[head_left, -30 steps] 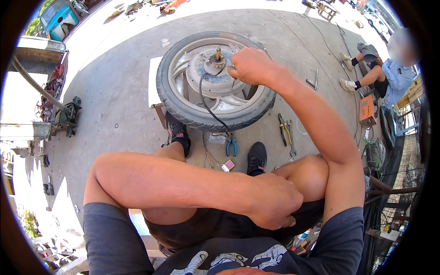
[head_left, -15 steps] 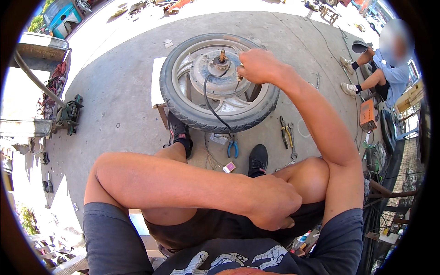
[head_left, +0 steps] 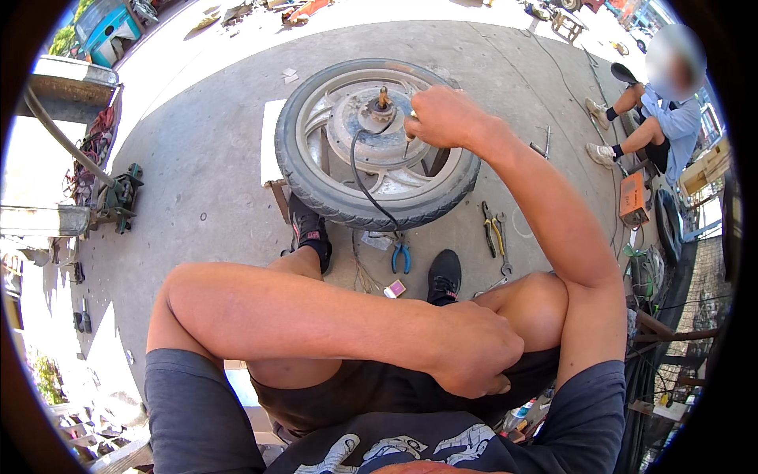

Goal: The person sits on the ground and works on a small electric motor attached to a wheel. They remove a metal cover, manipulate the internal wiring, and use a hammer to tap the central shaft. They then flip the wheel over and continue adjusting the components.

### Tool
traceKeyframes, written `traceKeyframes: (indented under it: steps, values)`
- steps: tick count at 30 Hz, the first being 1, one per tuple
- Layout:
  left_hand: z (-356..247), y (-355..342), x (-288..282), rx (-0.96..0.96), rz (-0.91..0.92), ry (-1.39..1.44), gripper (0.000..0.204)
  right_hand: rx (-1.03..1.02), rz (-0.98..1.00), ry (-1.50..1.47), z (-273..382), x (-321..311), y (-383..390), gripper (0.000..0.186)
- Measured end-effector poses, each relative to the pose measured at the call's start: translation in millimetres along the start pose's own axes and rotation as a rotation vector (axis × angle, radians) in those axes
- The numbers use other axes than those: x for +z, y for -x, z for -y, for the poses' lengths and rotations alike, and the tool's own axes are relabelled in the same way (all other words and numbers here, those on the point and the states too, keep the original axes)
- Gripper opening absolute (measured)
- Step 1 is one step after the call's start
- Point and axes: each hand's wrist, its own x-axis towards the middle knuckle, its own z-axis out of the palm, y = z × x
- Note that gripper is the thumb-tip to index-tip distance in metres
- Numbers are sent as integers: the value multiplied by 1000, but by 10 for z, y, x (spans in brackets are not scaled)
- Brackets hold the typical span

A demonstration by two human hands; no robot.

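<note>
A motor wheel with a black tyre (head_left: 379,215) lies flat on a low stand in front of me, its hub cover (head_left: 345,126) facing up. My right hand (head_left: 444,117) is closed on a thin screwdriver (head_left: 407,147) over the hub's right side; its slim shaft points down toward the cover. A black cable (head_left: 354,162) comes out beside the axle (head_left: 383,98) and runs over the tyre's near side. My left hand (head_left: 475,350) lies curled on my right thigh, with most of its fingers hidden from view.
Blue-handled pliers (head_left: 402,257), yellow-handled pliers (head_left: 493,231), a wrench (head_left: 505,249) and a small box (head_left: 395,288) lie on the ground near my feet. An orange machine (head_left: 633,198) stands at right, near a seated person (head_left: 671,130). A metal-framed bench (head_left: 59,95) stands at left.
My right hand has shifted very slightly left, and more of the screwdriver's shaft shows, tilted differently. The seated person has leaned a little. My left hand stays on the thigh.
</note>
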Motion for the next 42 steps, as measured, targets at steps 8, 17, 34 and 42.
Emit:
traceKeyframes:
  steps: [8, 17, 34, 42]
  values:
    - [20, -12, 3, -6, -2, -5, 45, 30, 2, 4, 0, -32, 49, 36]
    - [6, -11, -9, -5, -6, -8, 46, -9, -66, 0, 54, 28, 26, 39]
    - [12, 13, 11, -9, -15, -4, 45, -15, -19, 70, -40, 34, -15, 39]
    - [27, 25, 20, -20, -12, -11, 46, 97, 21, -71, -24, -30, -2, 37]
